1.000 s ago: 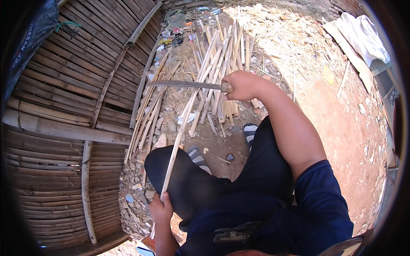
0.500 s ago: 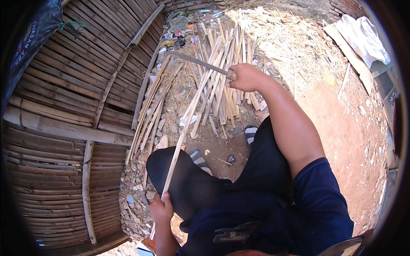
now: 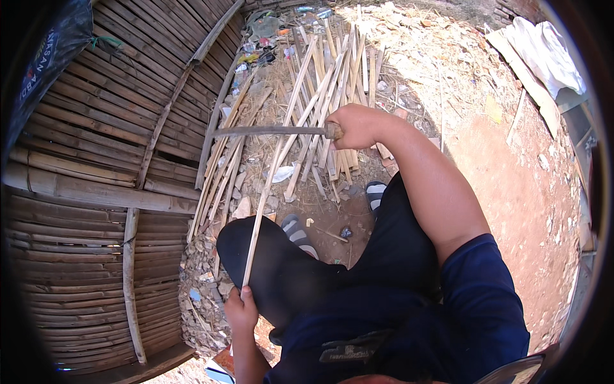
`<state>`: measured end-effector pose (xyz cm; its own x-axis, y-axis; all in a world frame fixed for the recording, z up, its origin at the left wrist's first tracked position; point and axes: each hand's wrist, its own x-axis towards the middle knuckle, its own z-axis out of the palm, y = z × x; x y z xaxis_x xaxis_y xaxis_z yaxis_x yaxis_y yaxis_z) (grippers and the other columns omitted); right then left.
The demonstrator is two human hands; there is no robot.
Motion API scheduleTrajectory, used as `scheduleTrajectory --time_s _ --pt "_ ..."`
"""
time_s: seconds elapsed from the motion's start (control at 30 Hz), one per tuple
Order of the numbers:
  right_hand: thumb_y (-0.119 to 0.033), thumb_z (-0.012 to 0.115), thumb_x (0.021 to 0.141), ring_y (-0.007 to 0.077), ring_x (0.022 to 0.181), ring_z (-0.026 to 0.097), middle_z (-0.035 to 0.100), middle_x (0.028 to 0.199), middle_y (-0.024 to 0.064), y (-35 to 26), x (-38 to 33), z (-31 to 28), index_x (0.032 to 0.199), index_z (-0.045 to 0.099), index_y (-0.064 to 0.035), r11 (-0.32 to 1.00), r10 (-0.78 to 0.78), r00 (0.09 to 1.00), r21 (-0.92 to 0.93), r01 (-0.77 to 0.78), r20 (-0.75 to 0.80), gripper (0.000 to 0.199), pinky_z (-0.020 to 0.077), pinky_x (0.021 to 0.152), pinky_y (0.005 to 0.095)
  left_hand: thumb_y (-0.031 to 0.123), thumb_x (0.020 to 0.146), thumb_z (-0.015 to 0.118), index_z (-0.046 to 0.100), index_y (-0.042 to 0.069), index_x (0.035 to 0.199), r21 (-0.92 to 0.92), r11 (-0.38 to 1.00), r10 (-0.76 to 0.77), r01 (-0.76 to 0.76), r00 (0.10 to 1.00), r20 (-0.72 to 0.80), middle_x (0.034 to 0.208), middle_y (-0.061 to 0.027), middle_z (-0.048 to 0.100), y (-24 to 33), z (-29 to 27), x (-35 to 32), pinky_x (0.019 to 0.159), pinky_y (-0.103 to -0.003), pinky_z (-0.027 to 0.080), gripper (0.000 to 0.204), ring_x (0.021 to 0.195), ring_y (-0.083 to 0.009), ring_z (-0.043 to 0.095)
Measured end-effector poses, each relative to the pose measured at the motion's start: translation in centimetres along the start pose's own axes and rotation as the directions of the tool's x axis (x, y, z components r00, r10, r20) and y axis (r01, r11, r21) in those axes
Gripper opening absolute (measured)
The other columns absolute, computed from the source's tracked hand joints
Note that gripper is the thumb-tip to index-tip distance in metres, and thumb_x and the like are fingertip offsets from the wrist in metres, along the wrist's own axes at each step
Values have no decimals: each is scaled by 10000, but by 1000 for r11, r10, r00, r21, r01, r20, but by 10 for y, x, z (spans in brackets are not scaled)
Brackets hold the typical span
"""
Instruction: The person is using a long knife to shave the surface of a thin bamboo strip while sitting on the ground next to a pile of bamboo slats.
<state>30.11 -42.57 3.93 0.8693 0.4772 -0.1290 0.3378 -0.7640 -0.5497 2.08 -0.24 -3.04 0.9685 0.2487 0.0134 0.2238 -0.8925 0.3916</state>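
My right hand [image 3: 357, 127] is wrapped round the wooden handle of a machete [image 3: 268, 130]. Its long, dark blade points left, nearly level across the picture, and passes over a pale bamboo strip [image 3: 258, 221]. Whether the edge touches the strip, I cannot tell. Low on the left, my left hand [image 3: 242, 312] grips that strip near its lower end, thumb on top. From there the strip runs up past my left knee towards the pile of split bamboo strips [image 3: 337, 83] on the ground, where its far end lies among the others.
A bamboo-slat wall [image 3: 96, 134] stands close on the left, with more strips [image 3: 217, 179] lying along its foot. Rubble, shavings and litter cover the ground around my sandalled feet [image 3: 297, 233]. A white cloth or sack [image 3: 543, 54] lies at the far right beside a board [image 3: 524, 83].
My right hand has come slightly nearer and left, and the machete's blade has swung down from an upward slant to nearly level. My left hand has stayed almost in place on the strip.
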Motion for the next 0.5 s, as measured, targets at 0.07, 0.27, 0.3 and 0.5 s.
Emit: scheduleTrajectory --time_s 0.07,0.27,0.3,0.5 --pt "-298 777 799 389 937 686 710 935 216 12 4 -5 1044 698 -24 994 104 985 45 -99 -136 376 535 805 460 566 1009 465 545 -17 771 -2 1000 -25 25 999 42 635 -255 578 0 -6 2 590 -528 439 636 657 -488 611" --pt "-282 757 803 385 950 682 711 955 207 -21 -10 24 1103 693 -62 993 -89 996 -83 89 -3 378 536 830 469 566 1010 464 545 -26 772 -37 999 -7 9 999 49 642 -261 575 0 -4 2 582 -523 430 643 649 -492 602" --pt "-280 759 796 385 951 681 713 954 191 -34 -16 30 1114 699 -94 985 -129 989 -108 136 73 373 535 827 473 569 1009 463 543 -26 769 -32 999 -13 15 999 53 643 -263 576 1 -4 2 583 -525 430 646 652 -494 603" --pt "-298 783 771 371 931 684 717 920 154 -38 -35 -3 1069 706 -113 972 -102 989 -200 121 104 359 532 797 476 579 1004 453 546 -21 772 21 1000 6 -5 1000 -30 653 -272 584 -3 2 -5 592 -548 431 651 667 -503 608"
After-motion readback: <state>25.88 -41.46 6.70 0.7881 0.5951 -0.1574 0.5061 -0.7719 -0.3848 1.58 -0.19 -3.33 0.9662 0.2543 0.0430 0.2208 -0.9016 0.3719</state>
